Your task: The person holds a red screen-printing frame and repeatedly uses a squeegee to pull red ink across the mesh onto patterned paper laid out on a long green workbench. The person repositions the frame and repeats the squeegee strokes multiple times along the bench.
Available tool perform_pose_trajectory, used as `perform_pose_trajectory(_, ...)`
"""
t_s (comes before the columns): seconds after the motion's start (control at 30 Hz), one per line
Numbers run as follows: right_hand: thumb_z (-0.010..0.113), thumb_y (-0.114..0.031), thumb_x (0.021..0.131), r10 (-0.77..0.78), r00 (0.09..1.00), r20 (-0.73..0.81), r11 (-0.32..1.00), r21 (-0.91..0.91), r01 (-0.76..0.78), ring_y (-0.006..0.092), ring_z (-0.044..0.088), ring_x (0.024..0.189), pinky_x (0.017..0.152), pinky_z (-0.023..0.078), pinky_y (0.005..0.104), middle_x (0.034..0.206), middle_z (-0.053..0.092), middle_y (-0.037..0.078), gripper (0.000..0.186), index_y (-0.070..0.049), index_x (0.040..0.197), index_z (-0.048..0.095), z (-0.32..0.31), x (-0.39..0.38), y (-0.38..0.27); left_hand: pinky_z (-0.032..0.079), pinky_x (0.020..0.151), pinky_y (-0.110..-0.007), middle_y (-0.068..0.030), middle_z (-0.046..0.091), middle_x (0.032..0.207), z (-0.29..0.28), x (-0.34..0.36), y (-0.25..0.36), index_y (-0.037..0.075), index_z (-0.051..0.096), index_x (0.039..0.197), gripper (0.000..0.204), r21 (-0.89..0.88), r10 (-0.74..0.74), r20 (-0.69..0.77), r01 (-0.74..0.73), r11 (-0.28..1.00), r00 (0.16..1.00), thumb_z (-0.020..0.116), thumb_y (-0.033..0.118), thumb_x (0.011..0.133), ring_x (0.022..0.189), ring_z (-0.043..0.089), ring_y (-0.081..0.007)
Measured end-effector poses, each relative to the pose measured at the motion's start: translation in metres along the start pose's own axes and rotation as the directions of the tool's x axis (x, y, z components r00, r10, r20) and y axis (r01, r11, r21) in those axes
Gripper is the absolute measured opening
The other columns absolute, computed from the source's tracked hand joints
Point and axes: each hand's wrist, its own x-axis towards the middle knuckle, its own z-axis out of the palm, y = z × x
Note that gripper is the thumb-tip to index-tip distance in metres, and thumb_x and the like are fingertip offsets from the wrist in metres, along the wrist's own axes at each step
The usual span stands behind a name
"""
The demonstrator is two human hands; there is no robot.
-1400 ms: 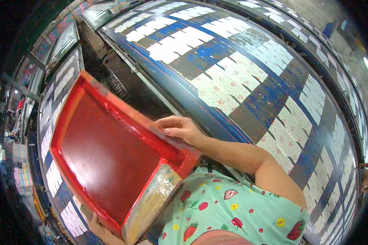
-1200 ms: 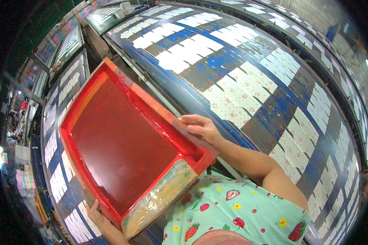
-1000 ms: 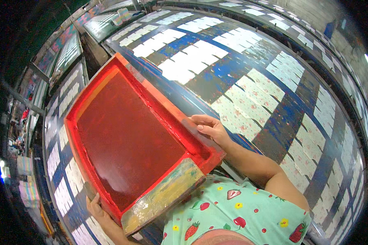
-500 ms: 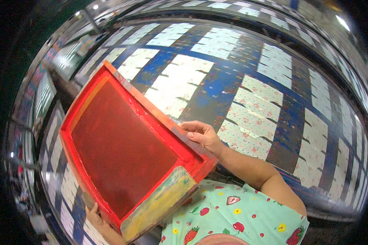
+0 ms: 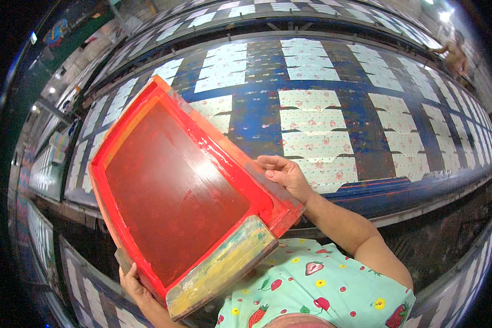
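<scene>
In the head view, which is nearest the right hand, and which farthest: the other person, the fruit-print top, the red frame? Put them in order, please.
1. Red frame: touching the right hand, on its left.
2. Fruit-print top: below the hand in the picture.
3. Other person: far back, upper right.

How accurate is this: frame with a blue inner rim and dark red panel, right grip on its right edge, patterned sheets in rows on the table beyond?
One error: the frame's inner rim is bright red, not blue, per the head view. The rest stands: dark red panel, right grip on its right edge, patterned sheets in rows on the table beyond.
</scene>
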Motion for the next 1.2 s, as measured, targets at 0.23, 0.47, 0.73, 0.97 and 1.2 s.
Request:
perform_pose_trajectory(0.23, 0.07, 0.0, 0.107, -0.04, 0.994, -0.099, 0.999, 0.006, 0.041, 0.0203, 0.072, 0.128, 0.113, 0.06, 0.0395, 0.145, 0.074, 0.017, 0.041, 0.002, 0.148, 0.068, 0.107, 0.045, 0.065, 0.058, 0.109, -0.043, -0.0149, 0.075, 0.14, -0.051, 0.159, 0.031, -0.003, 0.064, 0.153, 0.061, 0.048, 0.041, 0.102, -0.047, 0.998, 0.994, 0.072, -0.008, 0.093, 0.124, 0.075, -0.0284)
perform_pose_trajectory(0.47, 0.072, -0.003, 0.106, -0.11, 0.974, -0.197, 0.99, -0.113, 0.089, 0.0167, 0.071, 0.125, 0.111, 0.058, 0.0348, 0.139, 0.077, 0.014, 0.042, 0.002, 0.147, 0.07, 0.178, 0.081, 0.119, 0.057, 0.11, -0.041, -0.0143, 0.074, 0.142, -0.088, 0.277, 0.062, -0.003, 0.062, 0.157, 0.066, 0.047, 0.033, 0.125, -0.039, 0.998, 0.992, 0.072, -0.007, 0.092, 0.123, 0.075, -0.0289)
perform_pose_trajectory(0.73, 0.074, -0.008, 0.105, -0.16, 0.965, -0.208, 0.964, -0.244, 0.107, 0.0117, 0.068, 0.123, 0.108, 0.053, 0.0282, 0.142, 0.075, 0.009, 0.048, 0.001, 0.152, 0.067, 0.19, 0.095, 0.133, 0.055, 0.111, -0.039, -0.0124, 0.076, 0.138, -0.099, 0.305, 0.07, -0.002, 0.066, 0.151, 0.064, 0.036, 0.021, 0.129, -0.026, 0.999, 0.991, 0.074, -0.009, 0.088, 0.122, 0.075, -0.0261)
perform_pose_trajectory(0.97, 0.07, -0.006, 0.107, -0.176, 0.971, -0.161, 0.977, -0.148, 0.152, 0.0168, 0.071, 0.124, 0.11, 0.056, 0.0336, 0.14, 0.075, 0.013, 0.048, 0.004, 0.153, 0.063, 0.178, 0.098, 0.145, 0.055, 0.109, -0.035, -0.0092, 0.079, 0.132, -0.099, 0.276, 0.101, -0.002, 0.073, 0.145, 0.062, 0.129, 0.116, 0.041, -0.12, 0.984, 0.992, 0.076, -0.007, 0.083, 0.117, 0.076, -0.0219)
perform_pose_trajectory(1.2, 0.067, -0.005, 0.108, -0.249, 0.957, -0.151, 0.967, 0.015, 0.254, 0.025, 0.076, 0.122, 0.11, 0.062, 0.0417, 0.143, 0.074, 0.019, 0.047, 0.002, 0.154, 0.06, 0.193, 0.105, 0.151, 0.058, 0.106, -0.036, -0.0101, 0.08, 0.132, -0.079, 0.294, 0.136, -0.001, 0.072, 0.147, 0.065, 0.145, 0.174, 0.066, -0.182, 0.973, 0.983, 0.078, -0.008, 0.083, 0.114, 0.077, -0.0215)
